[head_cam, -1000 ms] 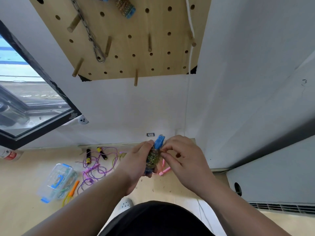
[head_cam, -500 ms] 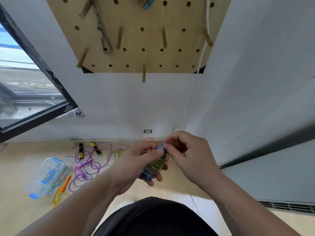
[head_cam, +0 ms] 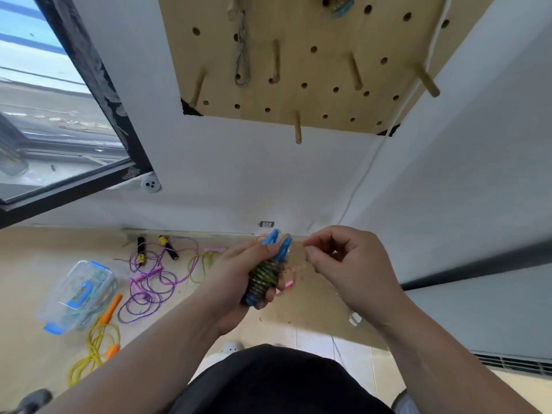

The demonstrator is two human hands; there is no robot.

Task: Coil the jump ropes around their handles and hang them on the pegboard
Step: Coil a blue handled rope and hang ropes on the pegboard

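Note:
My left hand (head_cam: pixel 236 279) grips a pair of blue jump rope handles (head_cam: pixel 276 249) with a glittery rope coil (head_cam: pixel 264 277) wound round them. My right hand (head_cam: pixel 343 264) is just to the right and pinches the loose end of that rope (head_cam: pixel 295 268) between thumb and fingers. The wooden pegboard (head_cam: pixel 313 70) hangs on the wall above, with several pegs and a coiled blue-handled rope (head_cam: pixel 337 3) at its top edge. On the floor lie a purple rope (head_cam: pixel 155 282) with black handles and a yellow rope (head_cam: pixel 95 345) with orange handles.
A clear plastic box (head_cam: pixel 76 297) with blue clips sits on the floor at the left. A metal chain (head_cam: pixel 243 49) hangs on the pegboard. A window (head_cam: pixel 53 115) fills the left wall. A white cable (head_cam: pixel 367 168) runs down the wall corner.
The blue handles have come upright in my left hand, their tips now showing. My right hand has drawn away to the right, pulling the rope end out. The view has shifted right.

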